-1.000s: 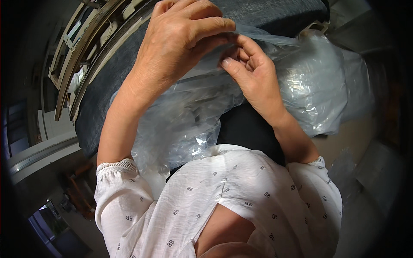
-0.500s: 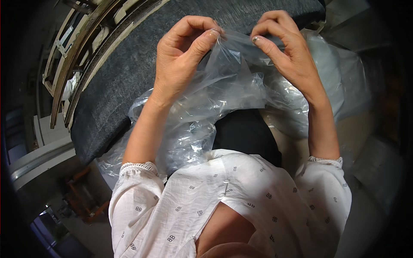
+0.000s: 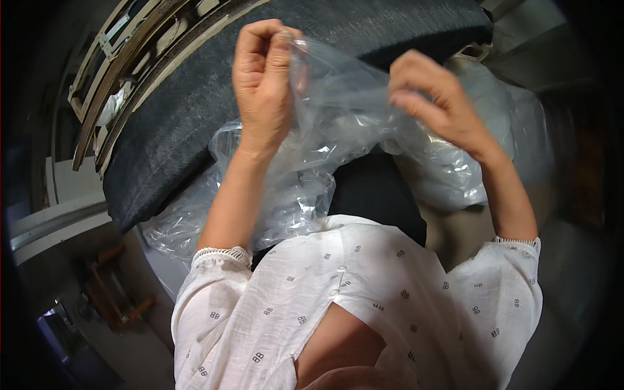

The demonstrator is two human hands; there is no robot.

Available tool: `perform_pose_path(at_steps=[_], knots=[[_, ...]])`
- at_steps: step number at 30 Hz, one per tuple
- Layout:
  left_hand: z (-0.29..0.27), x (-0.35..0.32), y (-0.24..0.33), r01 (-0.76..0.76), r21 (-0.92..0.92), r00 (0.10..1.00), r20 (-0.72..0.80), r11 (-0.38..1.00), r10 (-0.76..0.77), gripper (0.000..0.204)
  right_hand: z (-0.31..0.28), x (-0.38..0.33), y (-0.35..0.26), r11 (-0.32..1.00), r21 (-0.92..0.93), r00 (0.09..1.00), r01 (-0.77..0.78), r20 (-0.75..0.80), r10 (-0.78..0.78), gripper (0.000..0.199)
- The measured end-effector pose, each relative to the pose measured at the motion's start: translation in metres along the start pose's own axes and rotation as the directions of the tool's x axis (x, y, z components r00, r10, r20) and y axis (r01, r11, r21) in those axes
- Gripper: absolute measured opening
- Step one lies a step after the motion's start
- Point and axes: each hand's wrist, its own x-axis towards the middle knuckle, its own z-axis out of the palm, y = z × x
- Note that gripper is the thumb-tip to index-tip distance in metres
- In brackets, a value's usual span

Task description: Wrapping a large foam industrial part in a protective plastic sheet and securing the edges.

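Thin clear plastic film (image 3: 351, 84) hangs between my two hands and falls in shiny creases over my lap. High in the view, my left hand (image 3: 263, 84) is closed, its thumb and fingers pinching the film's upper edge. My right hand (image 3: 439, 101) is beside the film on the other side, fingers curled and smeared by motion. Whether it grips the film cannot be made out. More crumpled film (image 3: 286, 201) lies below my left forearm.
A dark grey, cloth-like padded surface (image 3: 169, 136) curves across the far side. Behind it at far left is a wooden and metal frame (image 3: 104, 84). Bulky clear plastic (image 3: 500, 110) is heaped at the right. An orange-brown object (image 3: 117, 292) stands on the floor, lower left.
My left hand has moved slightly left and up with the film. My right hand has dropped lower and away, widening the gap between them, and the film is spread more broadly.
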Motion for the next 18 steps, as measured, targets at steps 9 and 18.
perform_pose_path(at_steps=[9,18], knots=[[-0.103,-0.010,0.040,0.207,0.487,0.891,-0.451,0.849,0.042,0.036,-0.045,-0.128,0.056,0.780,-0.568,0.569,-0.264,0.561,0.601,0.026],[-0.554,-0.155,0.188,0.614,0.789,0.724,-0.545,-0.034,0.422,0.035,-0.293,-0.134,0.212,0.073,-0.937,0.627,-0.341,-0.169,0.760,0.022]])
